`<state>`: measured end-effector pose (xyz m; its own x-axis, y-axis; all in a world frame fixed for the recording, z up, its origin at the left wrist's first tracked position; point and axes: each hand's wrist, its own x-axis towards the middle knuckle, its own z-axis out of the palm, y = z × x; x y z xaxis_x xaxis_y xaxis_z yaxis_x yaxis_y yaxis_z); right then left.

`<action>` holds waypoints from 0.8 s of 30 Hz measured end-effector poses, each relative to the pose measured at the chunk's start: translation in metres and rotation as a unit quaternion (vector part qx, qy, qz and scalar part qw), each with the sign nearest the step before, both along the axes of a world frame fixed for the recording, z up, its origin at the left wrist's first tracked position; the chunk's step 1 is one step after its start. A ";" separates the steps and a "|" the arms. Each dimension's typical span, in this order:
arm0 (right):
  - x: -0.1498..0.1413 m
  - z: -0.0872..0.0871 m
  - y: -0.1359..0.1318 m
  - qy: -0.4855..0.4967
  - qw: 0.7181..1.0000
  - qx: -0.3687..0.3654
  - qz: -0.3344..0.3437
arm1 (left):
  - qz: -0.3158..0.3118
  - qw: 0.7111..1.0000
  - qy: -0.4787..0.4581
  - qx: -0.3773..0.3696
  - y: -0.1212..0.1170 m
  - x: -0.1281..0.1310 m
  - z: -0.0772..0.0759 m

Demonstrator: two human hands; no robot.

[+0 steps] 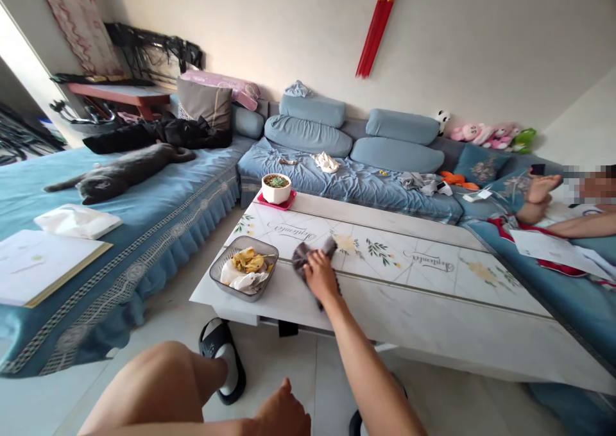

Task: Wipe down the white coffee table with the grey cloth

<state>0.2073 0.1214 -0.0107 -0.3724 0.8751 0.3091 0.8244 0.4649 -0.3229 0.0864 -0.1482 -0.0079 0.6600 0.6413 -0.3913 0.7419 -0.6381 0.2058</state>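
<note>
On the white coffee table my right hand (321, 276) lies over a crumpled dark grey cloth (302, 256), its fingers pressed onto it against the tabletop. To its left stands a clear grey plastic bin (245, 295) with yellowish peels and crumpled white tissue inside. My left hand (285, 411) is low in front of me, apart from the table, with fingers curled in and thumb up; nothing shows in it. A small succulent in a white pot (276, 192) sits on a pink-red tray (292, 202) at the table's far left corner.
A patterned runner (423, 256) spans the coffee table (433, 320). On the blue sofa at left, a grey cat (125, 173) lies near a tissue pack (77, 221) and a large white book (45, 266). At right, a person (572, 211) reclines beside papers. Soft toys line the sofa back.
</note>
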 end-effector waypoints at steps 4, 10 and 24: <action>0.078 -0.040 -0.095 0.029 0.997 -0.004 0.076 | 0.002 0.999 -0.007 -0.049 -0.005 0.008 -0.012; 0.288 -0.027 -0.083 0.038 0.962 0.041 -0.269 | 0.073 0.992 -0.033 -0.093 -0.021 -0.009 -0.025; 0.089 -0.032 -0.131 0.058 0.996 0.066 -0.007 | 0.028 0.990 0.014 -0.135 -0.018 -0.002 -0.027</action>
<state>0.2966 -0.0093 -0.0431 -0.3162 0.8287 0.4618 0.7913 0.4989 -0.3535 0.0847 -0.1661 -0.0353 0.6131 0.5460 -0.5710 0.7822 -0.5209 0.3417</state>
